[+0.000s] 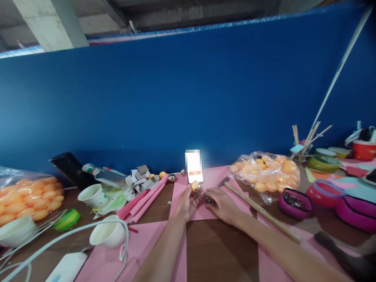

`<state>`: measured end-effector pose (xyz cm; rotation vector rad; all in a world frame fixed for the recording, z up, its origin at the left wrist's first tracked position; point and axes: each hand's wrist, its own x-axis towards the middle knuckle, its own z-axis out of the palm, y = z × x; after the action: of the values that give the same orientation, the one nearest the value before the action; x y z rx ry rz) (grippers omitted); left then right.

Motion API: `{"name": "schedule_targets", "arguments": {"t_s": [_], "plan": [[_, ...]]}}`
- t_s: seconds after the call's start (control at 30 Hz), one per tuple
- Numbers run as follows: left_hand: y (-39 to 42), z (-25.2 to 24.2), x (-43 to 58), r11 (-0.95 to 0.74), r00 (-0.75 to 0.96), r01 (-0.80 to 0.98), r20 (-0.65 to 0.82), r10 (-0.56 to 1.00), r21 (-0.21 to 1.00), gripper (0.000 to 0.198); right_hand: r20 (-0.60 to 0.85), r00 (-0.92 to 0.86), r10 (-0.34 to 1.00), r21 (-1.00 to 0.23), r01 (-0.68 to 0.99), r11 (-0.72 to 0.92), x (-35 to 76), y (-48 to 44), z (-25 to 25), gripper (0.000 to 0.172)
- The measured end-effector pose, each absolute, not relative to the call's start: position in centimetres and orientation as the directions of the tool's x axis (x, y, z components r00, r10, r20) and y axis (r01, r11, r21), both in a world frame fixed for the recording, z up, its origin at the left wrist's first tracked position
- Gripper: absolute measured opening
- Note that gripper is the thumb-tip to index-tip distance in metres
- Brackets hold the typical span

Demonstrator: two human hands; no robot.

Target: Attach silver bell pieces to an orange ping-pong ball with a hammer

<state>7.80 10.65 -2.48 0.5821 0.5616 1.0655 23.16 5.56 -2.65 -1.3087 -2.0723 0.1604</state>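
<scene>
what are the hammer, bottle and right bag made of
Hammer: pale brown, dull handle, probably wood; dark head, perhaps metal, too blurred to be sure.
Bottle: clear and shiny, so plastic or glass.
Right bag: likely thin, glossy plastic film, being see-through and crinkled.

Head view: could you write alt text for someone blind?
A person's left hand holds a small yellow object while the right hand touches dark, shiny pieces over pink paper. Beyond is a white-lit phone; rounded orange pieces in a clear plastic bag and a wooden-handled hammer lie to the right, before a blue wall.
</scene>
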Motion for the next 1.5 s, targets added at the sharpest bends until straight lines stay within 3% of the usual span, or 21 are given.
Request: {"name": "schedule_targets", "arguments": {"t_s": [0.9,1.5], "plan": [[10.61,-2.54,7.89,0.367,0.349,-0.635,-0.172,0.921,0.679,0.023,0.507,-0.231,0.830,-0.429,0.768,0.476,22.96,4.96,-2.88,0.020],[10.51,-2.41,7.85,0.374,0.266,-0.616,-0.264,0.927,0.693,0.024,0.421,-0.143,0.896,-0.578,0.719,0.386,22.84,5.04,-2.56,0.023]]}}
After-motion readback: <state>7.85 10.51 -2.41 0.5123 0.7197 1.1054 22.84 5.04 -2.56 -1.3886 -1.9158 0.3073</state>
